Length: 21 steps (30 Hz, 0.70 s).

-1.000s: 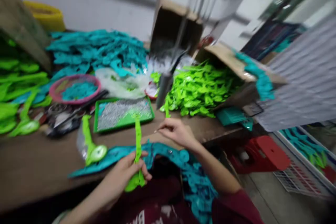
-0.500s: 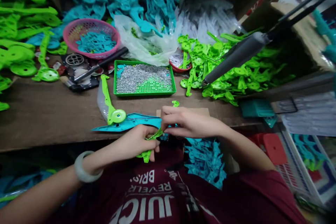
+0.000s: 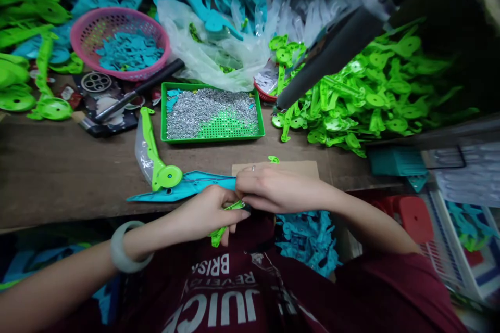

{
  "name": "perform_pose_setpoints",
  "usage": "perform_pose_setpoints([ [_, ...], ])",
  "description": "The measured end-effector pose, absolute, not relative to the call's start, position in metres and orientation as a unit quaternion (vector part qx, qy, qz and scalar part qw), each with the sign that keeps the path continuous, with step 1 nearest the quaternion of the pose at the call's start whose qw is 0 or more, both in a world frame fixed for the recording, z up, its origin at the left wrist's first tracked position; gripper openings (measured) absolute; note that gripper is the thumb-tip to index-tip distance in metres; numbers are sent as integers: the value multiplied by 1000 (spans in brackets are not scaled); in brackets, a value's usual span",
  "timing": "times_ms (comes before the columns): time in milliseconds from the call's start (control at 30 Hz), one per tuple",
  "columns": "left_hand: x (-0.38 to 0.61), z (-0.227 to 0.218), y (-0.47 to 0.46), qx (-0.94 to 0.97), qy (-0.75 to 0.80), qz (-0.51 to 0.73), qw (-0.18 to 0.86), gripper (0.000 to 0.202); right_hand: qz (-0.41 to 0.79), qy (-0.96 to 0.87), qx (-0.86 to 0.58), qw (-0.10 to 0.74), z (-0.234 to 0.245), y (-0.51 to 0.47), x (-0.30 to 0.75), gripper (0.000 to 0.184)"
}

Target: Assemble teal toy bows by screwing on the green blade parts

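Observation:
My left hand (image 3: 214,212), with a pale bangle on its wrist, is closed round a small bright green plastic piece (image 3: 217,237) close to my shirt. Right beside it, the fingers of my right hand (image 3: 269,185) are bent and pressed together at the upper end of that piece; whatever they pinch is hidden. Behind both hands a long blue plastic part (image 3: 197,185) lies at the bench edge, its right end covered by my right hand. On its left end rests a green arm (image 3: 154,153) with a clear, blade-like plate (image 3: 142,152).
A green tray (image 3: 213,140) of small metal pieces sits mid-bench. A grey powered screwdriver (image 3: 328,57) slants above a green parts heap (image 3: 351,99). At the left stand a pink basket (image 3: 121,70) and a dark rod (image 3: 140,91). Cardboard (image 3: 297,168) lies beyond my right hand.
The view has shifted slightly. My right hand has lowered a little toward my left, with its fingers more closed. My left hand keeps its hold on the green piece.

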<state>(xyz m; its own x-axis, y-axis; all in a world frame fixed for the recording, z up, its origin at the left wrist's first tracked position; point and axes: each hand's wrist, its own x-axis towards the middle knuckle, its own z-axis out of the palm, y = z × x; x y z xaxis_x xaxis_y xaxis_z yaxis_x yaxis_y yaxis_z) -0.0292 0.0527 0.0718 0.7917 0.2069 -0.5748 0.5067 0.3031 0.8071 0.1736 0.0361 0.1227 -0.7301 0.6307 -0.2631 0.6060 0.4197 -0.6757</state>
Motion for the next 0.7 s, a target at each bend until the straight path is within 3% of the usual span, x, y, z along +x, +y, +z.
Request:
perform_pose_setpoints([
  [267,-22,74,45,634,319,-96,698,32,351,-843,-404,-51,127,25,165,11],
  [700,-24,75,38,636,319,-82,698,28,319,-857,-404,-29,122,14,165,10],
])
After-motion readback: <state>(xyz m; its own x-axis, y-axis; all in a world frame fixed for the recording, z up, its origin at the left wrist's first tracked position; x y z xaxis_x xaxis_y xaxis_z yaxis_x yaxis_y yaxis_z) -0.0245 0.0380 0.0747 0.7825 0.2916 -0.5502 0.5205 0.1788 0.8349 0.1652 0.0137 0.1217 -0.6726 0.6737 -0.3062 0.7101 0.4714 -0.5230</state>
